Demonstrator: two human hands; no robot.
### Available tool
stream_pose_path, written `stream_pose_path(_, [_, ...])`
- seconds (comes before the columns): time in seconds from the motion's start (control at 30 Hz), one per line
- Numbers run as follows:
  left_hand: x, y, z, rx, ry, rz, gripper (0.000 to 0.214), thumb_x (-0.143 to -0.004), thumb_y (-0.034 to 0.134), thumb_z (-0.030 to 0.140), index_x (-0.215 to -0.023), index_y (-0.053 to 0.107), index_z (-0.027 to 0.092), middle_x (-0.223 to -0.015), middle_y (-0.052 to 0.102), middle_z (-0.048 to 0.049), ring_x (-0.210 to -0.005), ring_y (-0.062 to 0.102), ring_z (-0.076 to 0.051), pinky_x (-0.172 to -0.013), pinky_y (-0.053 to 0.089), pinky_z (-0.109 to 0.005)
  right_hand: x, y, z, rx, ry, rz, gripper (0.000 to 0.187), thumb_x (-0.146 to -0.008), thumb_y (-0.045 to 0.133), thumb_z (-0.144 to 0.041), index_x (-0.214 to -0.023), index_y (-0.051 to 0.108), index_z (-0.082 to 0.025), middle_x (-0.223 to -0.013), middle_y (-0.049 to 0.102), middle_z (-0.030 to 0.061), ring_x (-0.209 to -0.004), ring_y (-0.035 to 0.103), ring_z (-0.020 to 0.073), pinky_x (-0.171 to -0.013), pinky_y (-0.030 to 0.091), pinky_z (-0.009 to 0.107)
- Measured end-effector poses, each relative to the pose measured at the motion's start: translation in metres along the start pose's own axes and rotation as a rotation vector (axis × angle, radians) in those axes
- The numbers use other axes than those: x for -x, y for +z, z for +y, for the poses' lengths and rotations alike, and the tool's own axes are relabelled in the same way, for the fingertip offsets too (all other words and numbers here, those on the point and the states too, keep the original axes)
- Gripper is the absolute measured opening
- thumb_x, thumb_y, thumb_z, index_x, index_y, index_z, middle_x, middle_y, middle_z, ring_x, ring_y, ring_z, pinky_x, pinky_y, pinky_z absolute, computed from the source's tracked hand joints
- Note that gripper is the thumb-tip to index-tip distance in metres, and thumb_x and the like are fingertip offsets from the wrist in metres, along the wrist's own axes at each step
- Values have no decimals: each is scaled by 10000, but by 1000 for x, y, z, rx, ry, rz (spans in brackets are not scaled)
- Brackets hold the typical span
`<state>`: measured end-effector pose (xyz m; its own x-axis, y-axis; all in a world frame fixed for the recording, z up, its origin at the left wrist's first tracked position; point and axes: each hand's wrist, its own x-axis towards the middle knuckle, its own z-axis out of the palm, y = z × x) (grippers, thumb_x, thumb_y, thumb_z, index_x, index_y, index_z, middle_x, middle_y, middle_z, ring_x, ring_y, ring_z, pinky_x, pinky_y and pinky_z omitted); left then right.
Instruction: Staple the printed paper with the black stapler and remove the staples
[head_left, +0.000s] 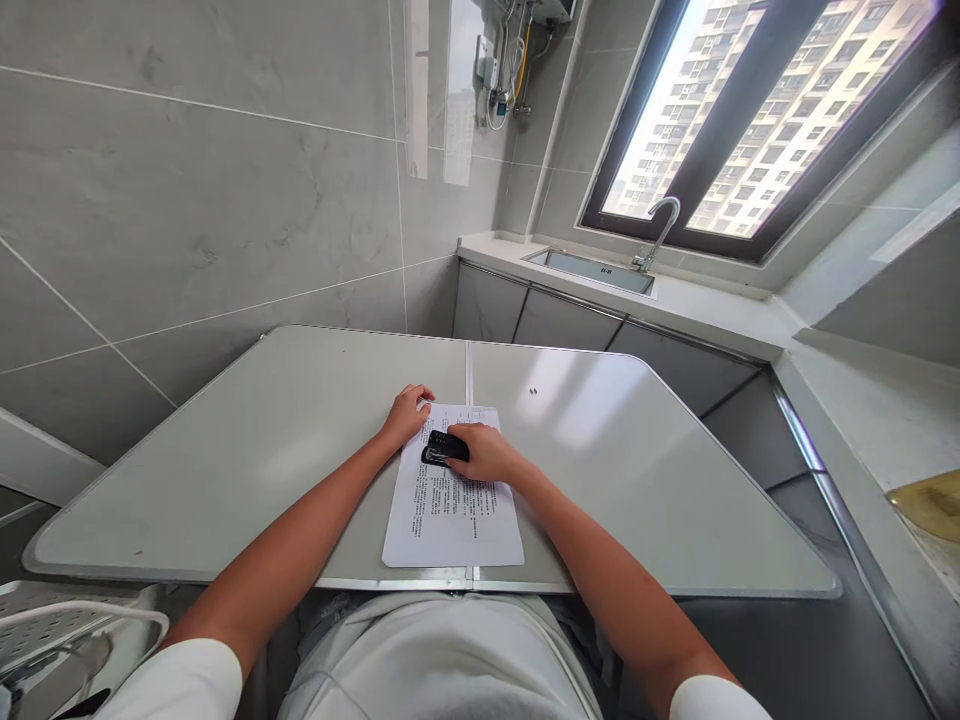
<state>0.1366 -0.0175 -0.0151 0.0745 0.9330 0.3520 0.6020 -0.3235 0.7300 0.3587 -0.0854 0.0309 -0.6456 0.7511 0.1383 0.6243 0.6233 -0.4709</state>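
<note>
A stack of white printed paper (450,515) lies on the table in front of me, its text running sideways. My right hand (484,452) is closed around a black stapler (444,448), which rests over the upper middle of the paper. At the paper's upper left corner is my left hand (407,412), fingers curled and thumb against the edge, gripping it. How many sheets there are I cannot tell.
The pale folding table (225,470) has a metal seam down its middle. Two tiny dark bits (533,391) lie right of the paper. Behind stand a counter with a sink (592,270) and tap (660,235). A white rack (75,620) is at lower left.
</note>
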Motion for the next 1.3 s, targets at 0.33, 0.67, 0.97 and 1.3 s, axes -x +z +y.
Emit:
stream_pose_path(0.33, [-1, 4, -3, 33, -30, 18, 152, -848, 560, 124, -954, 633, 204, -1053, 619, -72, -964, 625, -220, -905, 533, -389, 16, -7, 11, -26, 14, -19, 187, -855, 695, -286, -870, 521, -221, -817, 619, -9, -717, 509, 151, -666, 344, 261])
stream_pose_path(0.67, [1, 8, -8, 27, -32, -22, 186, -824, 566, 118, -962, 638, 221, -1058, 575, -71, -930, 611, -221, -862, 537, -388, 92, -53, 75, -77, 129, -30, 172, -902, 634, -365, -889, 542, -221, -813, 608, -12, -711, 512, 159, -666, 390, 282])
stream_pose_path(0.97, [2, 6, -6, 45, -50, -35, 200, -784, 579, 114, -939, 655, 216, -1054, 578, -73, -940, 621, -228, -867, 540, -389, 123, -72, 96, -87, 184, -47, 298, -922, 636, -506, -895, 558, -220, -812, 603, 3, -717, 505, 178, -673, 404, 309])
stream_pose_path(1.3, [-2, 2, -9, 142, -79, 48, 158, -807, 570, 173, -920, 668, 224, -1028, 623, -60, -897, 627, -202, -817, 548, -345, 109, -121, 177, -58, 445, 415, 464, -940, 472, -627, -798, 624, -212, -782, 651, 64, -766, 571, 225, -737, 451, 343])
